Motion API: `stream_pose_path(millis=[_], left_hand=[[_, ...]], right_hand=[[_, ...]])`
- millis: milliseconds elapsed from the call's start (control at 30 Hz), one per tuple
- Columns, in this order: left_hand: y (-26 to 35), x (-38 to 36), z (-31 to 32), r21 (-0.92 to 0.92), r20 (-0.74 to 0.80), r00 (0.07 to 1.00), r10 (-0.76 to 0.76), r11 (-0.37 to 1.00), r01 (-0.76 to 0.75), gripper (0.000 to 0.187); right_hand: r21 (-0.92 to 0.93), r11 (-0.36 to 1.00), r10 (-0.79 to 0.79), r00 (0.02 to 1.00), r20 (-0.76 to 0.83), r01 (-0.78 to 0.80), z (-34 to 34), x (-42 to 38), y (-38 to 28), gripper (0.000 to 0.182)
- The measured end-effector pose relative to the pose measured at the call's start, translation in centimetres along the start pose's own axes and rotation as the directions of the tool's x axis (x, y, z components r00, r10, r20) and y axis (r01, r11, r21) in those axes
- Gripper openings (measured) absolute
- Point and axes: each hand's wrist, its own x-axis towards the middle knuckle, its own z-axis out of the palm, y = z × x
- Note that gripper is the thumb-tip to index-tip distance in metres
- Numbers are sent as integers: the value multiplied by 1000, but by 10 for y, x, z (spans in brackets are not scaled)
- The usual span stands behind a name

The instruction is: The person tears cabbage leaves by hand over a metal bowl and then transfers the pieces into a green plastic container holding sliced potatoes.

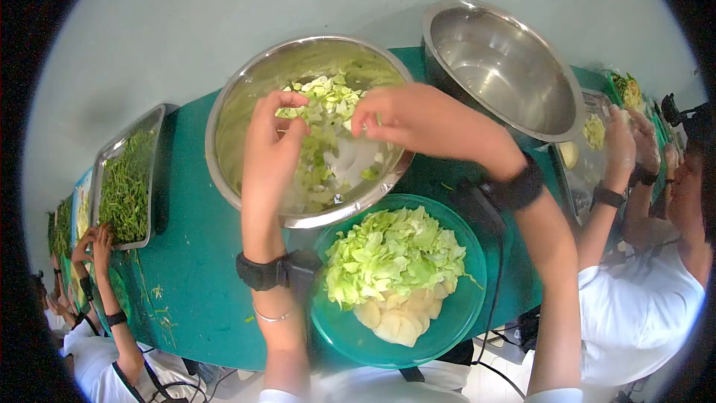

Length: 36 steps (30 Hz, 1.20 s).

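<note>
Both my hands are over a large steel bowl (224, 172). Chopped pale green leaves (328, 97), cabbage by their look, lie inside it, and some pieces below my hands are blurred. My left hand (277, 130) is at the bowl's left side, fingers curved and thumb apart, holding nothing that I can see. Opposite it, my right hand (395, 116) reaches in from the right with bent fingers, slightly apart and a little blurred. Nearer me, a green glass plate (466, 321) carries more cut leaves (395, 254) and pale slices (399, 316), perhaps potato.
A second steel bowl (500, 67) stands at the back right, tilted. On the left, a metal tray (155, 179) holds chopped greens (128, 186) beside a person's hands (97, 242). At right, another person's hands (630, 138) are above a tray (570, 183). A black cable (494, 291) hangs by my right arm.
</note>
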Motion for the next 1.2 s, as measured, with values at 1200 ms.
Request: stream_pose_path(millis=[1200], left_hand=[[9, -5, 5, 67, 183, 981, -69, 996, 57, 21]], right_hand=[[388, 919, -74, 997, -15, 74, 24, 27, 22, 29]])
